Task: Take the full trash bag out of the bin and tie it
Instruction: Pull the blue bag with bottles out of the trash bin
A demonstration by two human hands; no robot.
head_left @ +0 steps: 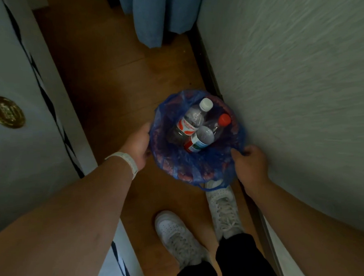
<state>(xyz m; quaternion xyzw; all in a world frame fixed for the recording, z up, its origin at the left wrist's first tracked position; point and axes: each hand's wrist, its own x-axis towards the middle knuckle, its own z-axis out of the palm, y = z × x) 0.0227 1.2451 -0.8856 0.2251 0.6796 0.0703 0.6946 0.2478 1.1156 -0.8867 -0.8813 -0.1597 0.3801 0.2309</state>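
Note:
A blue translucent trash bag [178, 165] lines a round bin on the wooden floor beside the right wall; the bin shows reddish through the plastic. Inside stand three plastic bottles: one with a white cap [206, 104], one with a red cap [224, 119], and one with a red and white label [200, 140]. My left hand [138, 145], with a white band at the wrist, grips the bag's left edge. My right hand [250, 166] pinches the bag's rim at the near right. The bag mouth is wide open.
A white door with a brass knob [5, 112] stands at the left. A pale textured wall [301, 89] runs along the right. Blue curtains [160, 16] hang at the far end. My white shoes [177, 235] stand just below the bin.

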